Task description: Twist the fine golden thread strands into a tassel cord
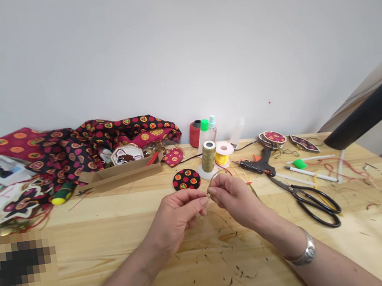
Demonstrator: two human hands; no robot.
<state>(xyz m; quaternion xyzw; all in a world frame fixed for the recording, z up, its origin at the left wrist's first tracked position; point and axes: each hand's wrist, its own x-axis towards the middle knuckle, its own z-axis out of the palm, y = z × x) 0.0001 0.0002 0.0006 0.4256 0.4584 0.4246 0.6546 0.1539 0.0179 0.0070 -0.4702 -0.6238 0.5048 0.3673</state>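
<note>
My left hand (181,214) and my right hand (237,200) meet over the middle of the table, both with thumb and fingers pinched. Between the fingertips is a thin olive-gold cord (217,174), its small end mostly hidden by the fingers. Part of the cord loops up behind my right hand. Just beyond my left hand lies a round black patterned fabric piece (186,179). An olive thread cone (209,157) and a spool of yellow cord (223,154) stand behind the hands.
Black-handled scissors (317,204) and a glue gun (260,164) lie to the right, near a white pen (316,174). A cardboard tray (121,174) and heaped patterned fabric (98,136) are at the back left. Thread scraps dot the wooden table (119,237).
</note>
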